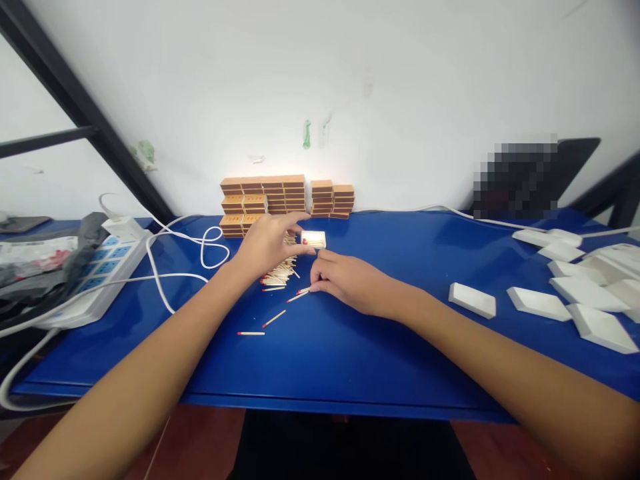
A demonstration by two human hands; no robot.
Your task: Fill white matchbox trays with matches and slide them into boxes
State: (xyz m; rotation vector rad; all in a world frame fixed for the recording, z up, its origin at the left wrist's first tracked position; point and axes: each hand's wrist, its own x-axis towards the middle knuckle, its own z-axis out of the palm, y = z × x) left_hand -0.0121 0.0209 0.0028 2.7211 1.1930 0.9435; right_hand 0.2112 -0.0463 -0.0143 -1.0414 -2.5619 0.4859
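Observation:
My left hand (267, 241) grips a small white matchbox tray (320, 239) between thumb and fingers. Several red-headed matches lie inside the tray. Just below and to the right, my right hand (353, 283) is closed in a pinch at the ends of a couple of matches (299, 296), low over the blue table. A heap of loose matches (281, 272) lies under and beside my left hand, which partly hides it. Two single matches, one slanted (274, 319) and one level (251, 333), rest nearer the table's front edge.
Stacked matchboxes (263, 193) stand against the wall, with a smaller stack (323, 198) beside them. Several white trays (473, 300) are scattered at the right. On the left are a power strip (107, 267), white cables (157, 283) and a dark bag (93, 233).

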